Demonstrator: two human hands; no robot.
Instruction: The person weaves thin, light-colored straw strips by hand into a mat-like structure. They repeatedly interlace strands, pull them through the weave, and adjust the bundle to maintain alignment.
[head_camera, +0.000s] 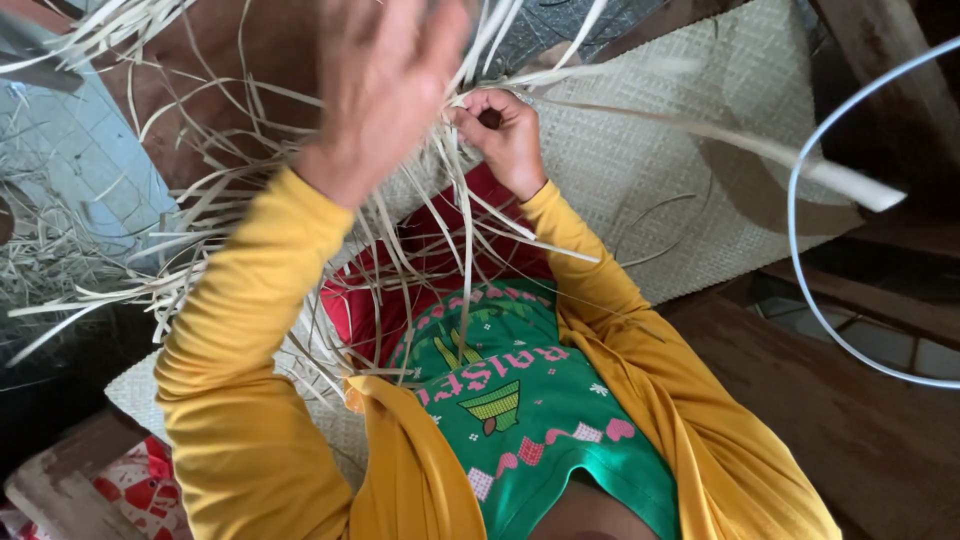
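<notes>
Many long pale reed strips (300, 180) fan out in a loose tangle over my lap and to the left. My right hand (508, 138) is clenched on a bunch of these strips where they meet, just above a red cloth (440, 265). My left hand (385, 85) is raised close to the camera and blurred. Its back faces me with the fingers spread, and strips run behind it, so I cannot see whether it holds any. One long flat strip (760, 150) sweeps out to the right, blurred.
A pale woven mat (700, 90) lies beneath and beyond the hands. A thin white tube (797, 250) curves down the right side over a brown wooden floor (800, 410). A red and white patterned cloth (140, 490) sits at the bottom left.
</notes>
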